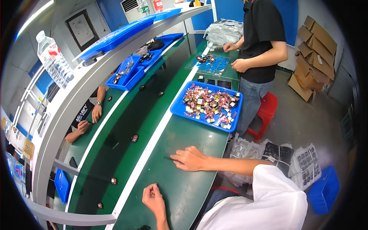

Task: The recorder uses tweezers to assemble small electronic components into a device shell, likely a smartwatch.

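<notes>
My right hand (190,158) is closed over the green worktop (184,140). A thin dark stick-like tool (167,158) pokes out of its fingers toward the conveyor; its exact kind is unclear. Lower down, my left hand (154,199) is curled with thumb and fingers together, and whatever it may pinch is hidden. Beyond my right hand lies a blue tray (176,110) heaped with small parts (209,102) in pink, black, white and yellow. At the bottom edge, near my left wrist, sits a small dark piece (143,227).
Left of a white rail, a dark conveyor belt (126,155) carries several small parts. A co-worker in black (264,42) stands past the tray, beside a clear tray with blue pieces (214,66). Another person's hands (96,113) work across the belt. Wrapped bundles (276,153) lie right.
</notes>
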The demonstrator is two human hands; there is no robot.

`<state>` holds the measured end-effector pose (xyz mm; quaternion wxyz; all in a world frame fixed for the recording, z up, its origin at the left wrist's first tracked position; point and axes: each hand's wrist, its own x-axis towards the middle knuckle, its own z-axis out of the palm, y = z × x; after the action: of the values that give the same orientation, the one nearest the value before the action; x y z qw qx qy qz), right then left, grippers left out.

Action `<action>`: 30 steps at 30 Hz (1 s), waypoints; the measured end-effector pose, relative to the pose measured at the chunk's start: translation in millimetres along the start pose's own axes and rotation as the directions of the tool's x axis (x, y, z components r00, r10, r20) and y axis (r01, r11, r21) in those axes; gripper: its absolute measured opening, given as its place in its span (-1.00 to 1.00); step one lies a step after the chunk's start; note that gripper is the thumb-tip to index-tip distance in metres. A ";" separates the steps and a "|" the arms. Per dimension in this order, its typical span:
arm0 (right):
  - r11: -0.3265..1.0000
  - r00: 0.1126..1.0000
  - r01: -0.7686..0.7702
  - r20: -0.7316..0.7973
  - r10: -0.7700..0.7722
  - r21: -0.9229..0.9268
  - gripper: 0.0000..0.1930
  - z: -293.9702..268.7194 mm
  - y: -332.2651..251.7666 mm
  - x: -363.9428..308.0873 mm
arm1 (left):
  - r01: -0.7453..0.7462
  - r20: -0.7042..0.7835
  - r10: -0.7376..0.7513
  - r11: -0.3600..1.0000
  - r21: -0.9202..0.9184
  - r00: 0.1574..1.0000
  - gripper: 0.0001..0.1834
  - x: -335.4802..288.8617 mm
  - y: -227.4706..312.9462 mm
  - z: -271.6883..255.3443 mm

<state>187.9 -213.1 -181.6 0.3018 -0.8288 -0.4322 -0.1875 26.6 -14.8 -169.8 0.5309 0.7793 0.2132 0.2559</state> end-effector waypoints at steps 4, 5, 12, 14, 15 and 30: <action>0.999 0.995 -0.020 -0.100 0.017 -0.029 -0.80 -4.8 -3.0 2.2 | 0.000 0.007 0.000 1.000 -0.006 1.000 -0.90 3.6 -1.7 3.2; 0.998 0.990 -0.038 -0.135 0.032 -0.044 -0.79 -7.0 -3.0 1.7 | -0.003 0.009 0.003 1.000 0.004 1.000 -0.90 3.8 -3.0 3.4; 0.990 0.967 -0.117 -0.235 0.096 -0.077 -0.74 -15.7 -7.0 4.2 | 0.034 0.003 -0.034 0.999 -0.025 0.999 -0.90 1.7 2.3 1.8; 0.998 0.953 -0.040 -0.301 0.024 -0.047 -0.73 -16.4 -7.4 8.1 | 0.015 -0.026 -0.016 0.999 -0.045 1.000 -0.90 2.7 -5.0 2.2; 0.999 0.953 -0.017 -0.302 0.005 -0.036 -0.73 -18.4 -8.9 8.5 | -0.001 -0.037 -0.002 0.998 -0.067 0.999 -0.90 2.0 -7.2 1.0; 0.945 0.860 0.199 -0.416 -0.296 -0.261 -0.08 -162.8 4.7 60.8 | -0.550 -0.314 0.726 0.676 0.491 0.612 -0.38 35.1 83.0 -40.2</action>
<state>217.5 -286.3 -26.7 0.2777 -0.7272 -0.4318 -0.4557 33.9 6.5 -73.7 0.1842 0.7924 0.0834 0.5756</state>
